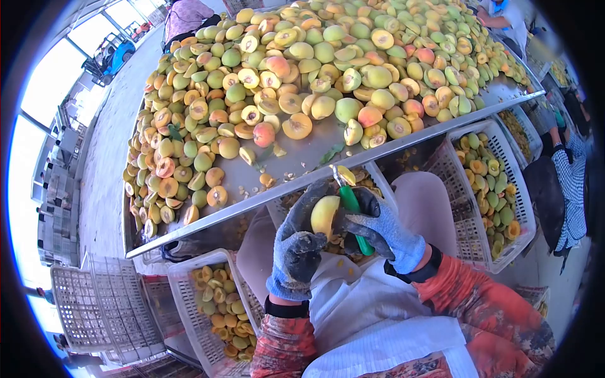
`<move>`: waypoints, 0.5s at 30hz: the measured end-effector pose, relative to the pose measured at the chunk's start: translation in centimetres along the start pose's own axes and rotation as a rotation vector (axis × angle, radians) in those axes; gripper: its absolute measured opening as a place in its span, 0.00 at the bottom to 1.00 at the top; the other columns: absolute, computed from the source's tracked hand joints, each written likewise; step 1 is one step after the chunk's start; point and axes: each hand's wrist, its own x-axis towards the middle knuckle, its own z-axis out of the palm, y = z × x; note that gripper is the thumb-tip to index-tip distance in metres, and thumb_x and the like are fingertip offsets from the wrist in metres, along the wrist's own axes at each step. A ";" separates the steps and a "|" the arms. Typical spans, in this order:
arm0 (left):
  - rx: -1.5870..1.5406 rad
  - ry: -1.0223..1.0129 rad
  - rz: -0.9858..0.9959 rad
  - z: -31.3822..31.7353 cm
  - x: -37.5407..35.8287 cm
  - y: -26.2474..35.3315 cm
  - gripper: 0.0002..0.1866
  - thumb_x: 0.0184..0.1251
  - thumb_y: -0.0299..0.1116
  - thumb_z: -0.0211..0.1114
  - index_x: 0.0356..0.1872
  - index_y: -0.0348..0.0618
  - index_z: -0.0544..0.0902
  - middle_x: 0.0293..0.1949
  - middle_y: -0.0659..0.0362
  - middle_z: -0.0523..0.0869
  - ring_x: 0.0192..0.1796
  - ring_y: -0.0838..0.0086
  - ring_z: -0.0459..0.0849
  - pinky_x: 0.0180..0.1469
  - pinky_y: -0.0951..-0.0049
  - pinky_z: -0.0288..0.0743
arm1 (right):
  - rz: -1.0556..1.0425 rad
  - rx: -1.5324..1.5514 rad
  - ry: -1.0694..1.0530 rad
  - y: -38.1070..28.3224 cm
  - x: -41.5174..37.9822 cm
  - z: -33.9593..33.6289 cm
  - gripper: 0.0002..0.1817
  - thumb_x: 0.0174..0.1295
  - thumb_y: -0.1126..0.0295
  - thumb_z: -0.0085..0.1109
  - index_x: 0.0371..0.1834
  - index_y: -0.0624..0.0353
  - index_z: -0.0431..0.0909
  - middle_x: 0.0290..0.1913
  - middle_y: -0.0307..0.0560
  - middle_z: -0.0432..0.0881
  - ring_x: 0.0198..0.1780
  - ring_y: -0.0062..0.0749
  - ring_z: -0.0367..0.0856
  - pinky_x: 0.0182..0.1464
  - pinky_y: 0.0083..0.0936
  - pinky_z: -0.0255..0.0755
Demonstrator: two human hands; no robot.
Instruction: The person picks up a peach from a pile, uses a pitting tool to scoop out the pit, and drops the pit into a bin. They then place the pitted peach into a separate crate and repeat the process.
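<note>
My left hand (296, 249), in a blue knit glove with a dark palm, is closed around a yellow fruit half (324, 215). Its rounded skin side faces up. My right hand (389, 232), gloved the same way, grips a green-handled pitting tool (348, 199) with a metal tip pointing up and away from me. Another yellow fruit piece (346, 176) shows right beside the tip. Both hands are close together over my lap, just in front of the metal table's edge (265, 196).
Halved and whole fruits (283, 69) cover much of the metal table. Plastic crates of fruit halves stand at my left (186, 296) and right (526, 208). An empty-looking crate (104, 305) sits further left. Other people (504, 22) are around the table, and a blue forklift (113, 58) stands behind.
</note>
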 end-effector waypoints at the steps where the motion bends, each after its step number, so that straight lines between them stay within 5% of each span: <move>1: 0.002 0.002 0.006 0.2 -0.3 0.2 0.41 0.40 0.29 0.66 0.63 0.33 0.64 0.62 0.50 0.69 0.63 0.62 0.69 0.66 0.66 0.61 | 0.016 -0.075 -0.009 -0.2 0.0 0.0 0.21 0.57 0.78 0.58 0.54 0.61 0.68 0.48 0.40 0.73 0.49 0.24 0.73 0.51 0.20 0.71; 3: 0.143 0.187 -0.014 1.0 -1.3 0.8 0.41 0.40 0.27 0.64 0.63 0.33 0.63 0.61 0.48 0.70 0.63 0.58 0.69 0.65 0.63 0.63 | -0.018 -0.281 0.014 -0.3 0.0 -0.2 0.22 0.57 0.77 0.59 0.56 0.60 0.67 0.45 0.43 0.76 0.44 0.28 0.78 0.44 0.22 0.75; 5: -0.142 0.170 -0.006 -0.1 -1.8 0.7 0.40 0.42 0.29 0.63 0.63 0.33 0.62 0.60 0.46 0.69 0.63 0.56 0.68 0.65 0.59 0.65 | -0.053 -0.485 0.031 -0.5 0.4 -0.5 0.23 0.56 0.77 0.59 0.57 0.59 0.67 0.43 0.45 0.79 0.38 0.32 0.82 0.37 0.25 0.78; 7: -0.065 0.237 0.063 -0.8 -2.6 0.4 0.40 0.44 0.32 0.63 0.64 0.34 0.62 0.61 0.45 0.69 0.64 0.55 0.67 0.65 0.56 0.63 | -0.642 -1.601 0.145 -0.6 0.9 -1.5 0.21 0.57 0.66 0.61 0.53 0.60 0.70 0.30 0.51 0.81 0.27 0.41 0.81 0.28 0.32 0.76; 8: -0.067 0.245 0.070 -0.6 -3.1 0.6 0.40 0.44 0.32 0.63 0.64 0.34 0.62 0.61 0.45 0.69 0.64 0.55 0.67 0.65 0.56 0.63 | -0.368 -2.072 0.189 1.0 1.5 -3.8 0.22 0.58 0.55 0.58 0.48 0.60 0.72 0.25 0.57 0.80 0.26 0.49 0.80 0.29 0.38 0.74; 10: 0.749 0.277 0.157 -0.4 -2.7 1.7 0.35 0.54 0.38 0.60 0.63 0.35 0.63 0.61 0.44 0.69 0.64 0.52 0.67 0.65 0.52 0.62 | -0.355 -2.069 0.203 1.6 1.3 -4.2 0.23 0.59 0.51 0.55 0.48 0.59 0.73 0.27 0.56 0.80 0.27 0.49 0.80 0.30 0.39 0.74; 13: 0.360 0.200 0.265 -1.4 -3.3 0.2 0.29 0.64 0.45 0.52 0.62 0.37 0.64 0.58 0.45 0.71 0.63 0.51 0.67 0.65 0.51 0.62 | -0.295 -1.952 0.193 2.0 0.2 -2.5 0.22 0.59 0.54 0.56 0.47 0.60 0.73 0.32 0.57 0.81 0.32 0.50 0.80 0.33 0.41 0.74; 15: 0.178 0.142 0.338 -1.9 -3.0 0.1 0.28 0.69 0.49 0.47 0.62 0.38 0.65 0.57 0.45 0.72 0.63 0.50 0.67 0.64 0.50 0.62 | -0.478 -1.583 0.121 2.1 0.4 -2.0 0.18 0.58 0.60 0.58 0.47 0.58 0.73 0.31 0.53 0.80 0.34 0.48 0.80 0.35 0.37 0.73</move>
